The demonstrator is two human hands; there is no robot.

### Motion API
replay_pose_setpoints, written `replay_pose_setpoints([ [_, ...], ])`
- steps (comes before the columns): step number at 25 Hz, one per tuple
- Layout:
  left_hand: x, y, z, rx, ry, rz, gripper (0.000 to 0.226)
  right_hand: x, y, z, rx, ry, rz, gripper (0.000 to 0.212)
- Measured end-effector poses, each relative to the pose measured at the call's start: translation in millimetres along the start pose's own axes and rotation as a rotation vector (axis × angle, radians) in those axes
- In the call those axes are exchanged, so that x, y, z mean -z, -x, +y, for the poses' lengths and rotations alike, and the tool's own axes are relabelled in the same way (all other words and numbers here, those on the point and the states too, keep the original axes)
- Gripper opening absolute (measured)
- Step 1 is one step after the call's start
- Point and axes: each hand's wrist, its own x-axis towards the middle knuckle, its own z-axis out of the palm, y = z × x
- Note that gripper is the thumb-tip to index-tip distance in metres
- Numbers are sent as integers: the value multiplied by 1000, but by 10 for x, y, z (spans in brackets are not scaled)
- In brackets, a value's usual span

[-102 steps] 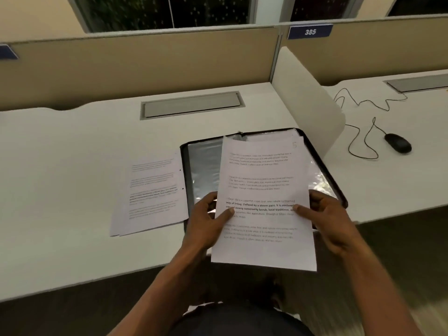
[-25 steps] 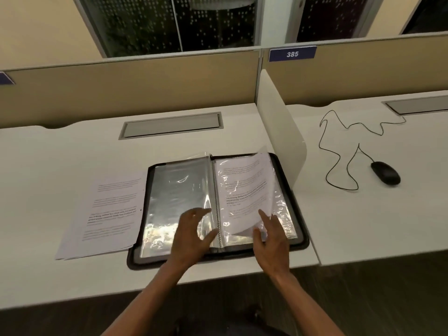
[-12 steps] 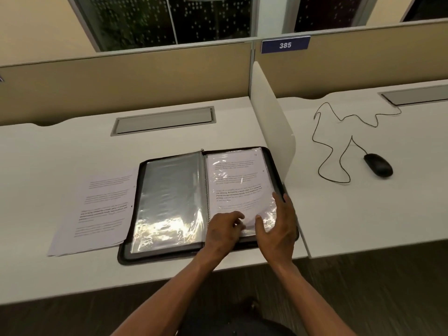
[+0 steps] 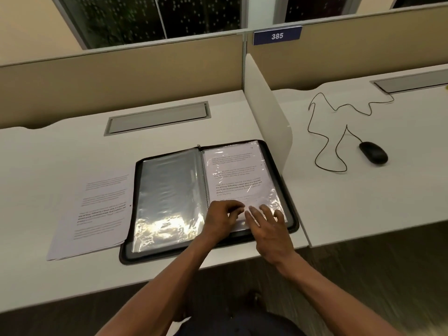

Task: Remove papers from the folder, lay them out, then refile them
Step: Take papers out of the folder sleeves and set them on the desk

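A: Where is the folder?
B: Open flat on the desk, a printed sheet sleeved on its right side; loose papers lie just left of it
A: And the hands?
B: The left hand rests with curled fingers on that sleeve's lower edge, grasp unclear; the right hand presses flat, fingers spread

The tabletop is showing plain white. The folder is showing a black rim and clear, glaring sleeves. The papers are showing white with black print, some lines bold. The mouse and its cord are looking black. The sign is showing white digits on blue. The partition is looking tan.
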Motion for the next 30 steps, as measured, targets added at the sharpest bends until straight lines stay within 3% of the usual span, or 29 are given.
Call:
replay_pose_setpoints([
  [4,55,38,36,-63,-17,4,21,34,-149,39,-51,70,-72,63],
  [9,160,109,-45,-83,-11,-36,28,62,-274,-16,-20,125,-46,21],
  [17,323,416,-250,-117,77,92,23,91,129,-173,-3,117,84,15],
  [20,306,665,-430,-96,62,112,20,43,299,-231,-7,87,58,19],
  [24,263,737,-512,-168,-47,95,20,-30,203,-246,-128,88,-34,38],
  [27,213,551,-381,-238,-182,36,21,-19,112,-275,-237,29,-57,29],
  [30,135,321,-189,-289,-353,-140,32,30,87,-288,-399,-104,30,17],
])
